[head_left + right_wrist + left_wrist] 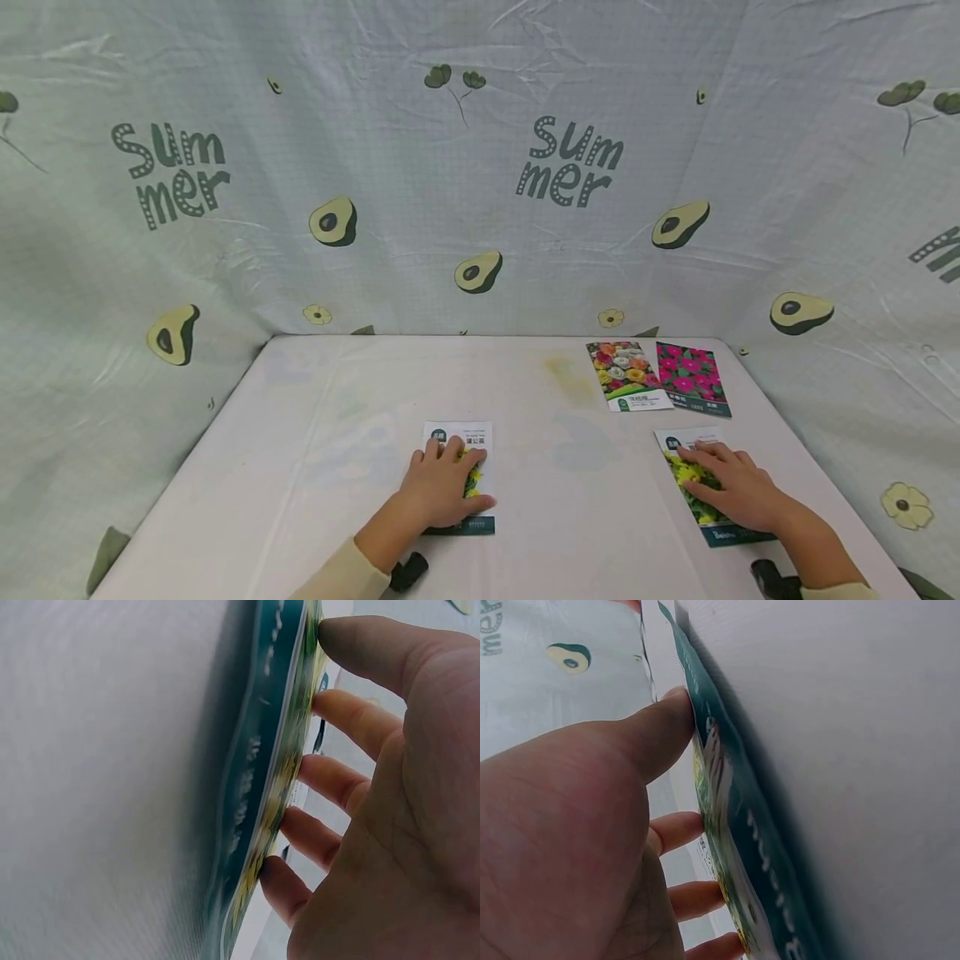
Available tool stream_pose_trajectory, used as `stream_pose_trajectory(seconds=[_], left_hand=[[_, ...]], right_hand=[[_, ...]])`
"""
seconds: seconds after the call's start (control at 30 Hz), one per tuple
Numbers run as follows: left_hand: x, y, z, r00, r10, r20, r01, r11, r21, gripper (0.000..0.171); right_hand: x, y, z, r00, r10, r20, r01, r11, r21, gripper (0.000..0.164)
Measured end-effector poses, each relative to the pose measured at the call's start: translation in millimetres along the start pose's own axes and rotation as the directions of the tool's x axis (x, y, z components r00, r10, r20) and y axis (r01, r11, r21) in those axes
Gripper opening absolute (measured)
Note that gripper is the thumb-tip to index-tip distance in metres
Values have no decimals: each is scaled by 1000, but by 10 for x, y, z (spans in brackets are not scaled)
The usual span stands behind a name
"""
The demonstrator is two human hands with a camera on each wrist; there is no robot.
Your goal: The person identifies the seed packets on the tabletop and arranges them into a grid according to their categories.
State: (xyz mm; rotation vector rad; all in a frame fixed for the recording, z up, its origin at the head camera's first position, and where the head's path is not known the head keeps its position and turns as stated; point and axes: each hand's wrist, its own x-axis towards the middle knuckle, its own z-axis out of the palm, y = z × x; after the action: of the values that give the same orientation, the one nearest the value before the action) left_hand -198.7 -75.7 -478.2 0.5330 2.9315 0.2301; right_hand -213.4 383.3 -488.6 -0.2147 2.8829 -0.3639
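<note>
My left hand (pixel 442 487) rests on a seed packet (pixel 478 526) with yellow flowers and a dark green bottom band, lying near the middle front of the table. In the left wrist view its thumb and fingertips touch the face of that packet (pixel 742 802). Over to the right, my right hand (pixel 738 487) lies on a second yellow-flowered packet (pixel 723 533), which sits slightly slanted. Spread fingertips press on this packet's face (pixel 251 795) in the right wrist view. Both palms are raised off the packets and hide part of their pictures.
Behind the right hand lie two more packets, one with mixed-colour flowers (pixel 625 375) and one with pink flowers (pixel 692 379), their edges close together. The white table (pixel 315 467) meets a hanging sheet (pixel 405 183) printed with avocados at the back and sides.
</note>
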Motion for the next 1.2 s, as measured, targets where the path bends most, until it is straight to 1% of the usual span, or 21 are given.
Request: stream_pose_trajectory(seconds=[0.2, 0.37, 0.6, 0.9, 1.0, 1.2], left_hand=[[-4, -13, 8, 1000, 0, 2, 0, 1000, -6, 74], [-32, -12, -40, 1000, -1, 14, 1, 1000, -21, 75], [-37, -20, -67, 1000, 14, 25, -14, 999, -30, 76], [-32, -34, -68, 999, 12, 34, -11, 999, -43, 75], [-45, -29, -79, 1000, 13, 24, -12, 998, -54, 75], [-54, -28, -98, 1000, 16, 27, -14, 998, -65, 75]], right_hand=[[8, 13, 9, 1000, 4, -6, -4, 1000, -6, 74], [10, 9, 25, 1000, 4, -1, -4, 1000, -8, 74], [-11, -65, 45, 1000, -9, -8, 9, 1000, -13, 73], [-12, -174, 38, 1000, -10, -5, 10, 1000, -22, 72], [-8, -210, 33, 1000, -7, 1, 7, 1000, -24, 72], [3, -275, 21, 1000, 15, 23, -14, 999, -34, 76]])
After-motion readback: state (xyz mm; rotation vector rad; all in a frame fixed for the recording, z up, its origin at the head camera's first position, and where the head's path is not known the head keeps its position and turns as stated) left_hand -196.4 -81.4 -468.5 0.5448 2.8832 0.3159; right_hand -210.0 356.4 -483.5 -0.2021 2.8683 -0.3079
